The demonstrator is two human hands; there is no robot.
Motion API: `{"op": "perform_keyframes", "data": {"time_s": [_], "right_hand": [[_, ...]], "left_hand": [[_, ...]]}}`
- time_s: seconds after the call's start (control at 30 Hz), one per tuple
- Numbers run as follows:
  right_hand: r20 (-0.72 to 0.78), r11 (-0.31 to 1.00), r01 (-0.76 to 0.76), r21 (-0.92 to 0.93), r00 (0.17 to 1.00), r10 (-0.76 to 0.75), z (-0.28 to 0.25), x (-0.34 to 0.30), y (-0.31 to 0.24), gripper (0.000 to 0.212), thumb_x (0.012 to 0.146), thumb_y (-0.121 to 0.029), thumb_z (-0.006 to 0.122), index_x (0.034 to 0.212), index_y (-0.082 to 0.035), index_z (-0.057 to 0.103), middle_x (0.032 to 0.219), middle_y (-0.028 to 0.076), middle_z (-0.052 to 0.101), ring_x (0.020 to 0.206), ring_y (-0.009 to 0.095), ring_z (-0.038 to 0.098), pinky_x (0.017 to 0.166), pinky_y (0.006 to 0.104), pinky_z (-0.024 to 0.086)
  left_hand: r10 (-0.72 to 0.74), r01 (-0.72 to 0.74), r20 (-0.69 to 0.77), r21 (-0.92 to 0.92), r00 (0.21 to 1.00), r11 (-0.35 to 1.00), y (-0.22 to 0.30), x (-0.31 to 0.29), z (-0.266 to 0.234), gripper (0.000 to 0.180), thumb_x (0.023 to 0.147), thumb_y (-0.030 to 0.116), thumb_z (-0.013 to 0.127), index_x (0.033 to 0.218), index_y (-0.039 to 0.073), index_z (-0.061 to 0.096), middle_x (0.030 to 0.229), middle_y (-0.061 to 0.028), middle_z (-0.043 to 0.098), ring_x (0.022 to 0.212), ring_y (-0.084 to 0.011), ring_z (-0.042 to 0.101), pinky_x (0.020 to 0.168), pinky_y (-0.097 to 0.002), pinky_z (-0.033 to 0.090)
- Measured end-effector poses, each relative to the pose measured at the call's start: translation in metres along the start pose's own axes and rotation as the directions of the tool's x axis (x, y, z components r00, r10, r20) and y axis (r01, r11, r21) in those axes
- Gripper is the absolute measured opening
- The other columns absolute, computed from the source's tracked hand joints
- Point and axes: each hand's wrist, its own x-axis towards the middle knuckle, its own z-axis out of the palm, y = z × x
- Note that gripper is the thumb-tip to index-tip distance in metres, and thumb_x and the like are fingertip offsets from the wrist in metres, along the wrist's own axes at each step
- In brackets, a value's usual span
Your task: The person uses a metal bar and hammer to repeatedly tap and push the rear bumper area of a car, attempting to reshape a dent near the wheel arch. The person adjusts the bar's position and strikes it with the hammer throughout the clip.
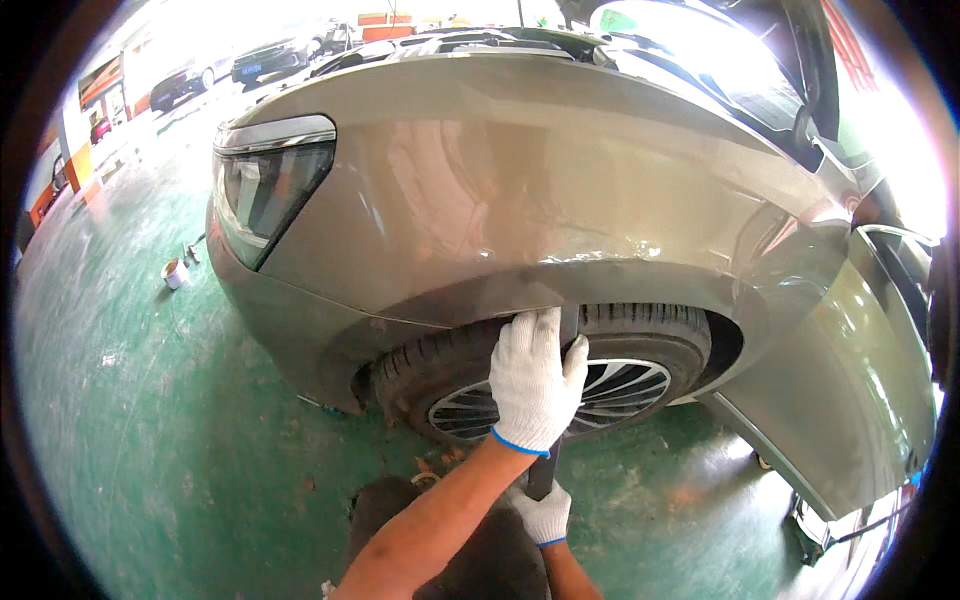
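Note:
A dark flat bar [541, 478] stands upright in front of the car's front wheel [640, 385], its top reaching the wheel arch edge. My left hand [535, 385], in a white knit glove with a blue cuff, lies over the bar's upper part. Its fingers point up to the fender [520, 200] edge and the thumb is on the bar's other side; the palm side is hidden. Lower down, my right hand [545, 513], gloved alike, is closed round the bar's bottom end. The fender is bronze-coloured and glossy, with light reflections above the arch.
The headlight [275, 185] is at the left, and the raised hood [810, 60] at the upper right. An open door [830, 380] juts out at the right, near a jack-like stand [810, 530]. A small white can [174, 273] sits on the green floor [150, 420]. Other cars [270, 60] are parked behind.

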Motion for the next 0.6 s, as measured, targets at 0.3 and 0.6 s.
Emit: {"op": "perform_keyframes", "data": {"time_s": [0.3,0.6], "right_hand": [[0.012,0.999,0.012,-0.038,1.000,-0.012,-0.006,0.001,0.004,0.036,0.073,-0.028,0.082,0.095,-0.001,0.072,0.085,0.017,0.075,0.080,0.025,0.074,0.077,0.0387,0.057],[0.006,0.999,0.046,0.009,0.999,-0.046,0.005,0.017,0.017,0.036,0.074,-0.028,0.081,0.094,0.000,0.071,0.086,0.019,0.075,0.082,0.025,0.075,0.077,0.0381,0.057]], "left_hand": [[0.048,-0.048,-0.012,0.031,0.999,0.998,-0.002,0.007,-0.003,0.054,0.082,0.021,0.077,0.128,0.000,0.058,0.122,-0.0224,0.059,0.107,-0.0427,0.059,0.088,-0.0520,0.050],[0.022,-0.023,0.012,0.065,1.000,0.998,0.001,0.009,-0.003,0.054,0.082,0.022,0.078,0.126,-0.002,0.058,0.121,-0.0243,0.058,0.107,-0.0455,0.058,0.088,-0.0541,0.049]]}}
